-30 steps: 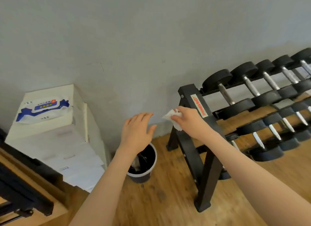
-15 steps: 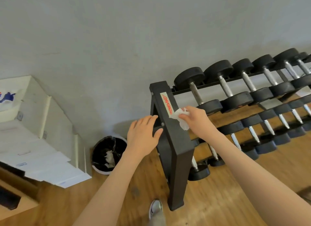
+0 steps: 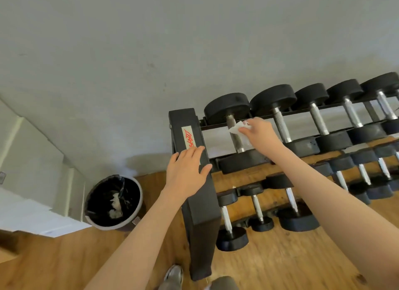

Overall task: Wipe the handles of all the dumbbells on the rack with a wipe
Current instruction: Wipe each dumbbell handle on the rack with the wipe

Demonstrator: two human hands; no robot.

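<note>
Crumpled white wipe (image 3: 237, 127) sits against the knurled grey metal handle (image 3: 234, 134) of the leftmost top-tier black round-headed dumbbell (image 3: 235, 130), right hand (image 3: 260, 133) grip pinching it, probably to start the row from the end. Left hand (image 3: 186, 166) lies flat, fingers loose, on the matte black steel rack upright (image 3: 200, 203), likely bracing. Other chrome-handled dumbbells look untouched.

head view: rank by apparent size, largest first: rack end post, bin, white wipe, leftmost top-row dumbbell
1. Black steel rack end post, though nearness to the camera inflates it.
2. Leftmost black top-row dumbbell.
3. Round grey bin with black liner; close to the dumbbell, order unsure.
4. Crumpled white wipe, pinched by the right hand.
</note>
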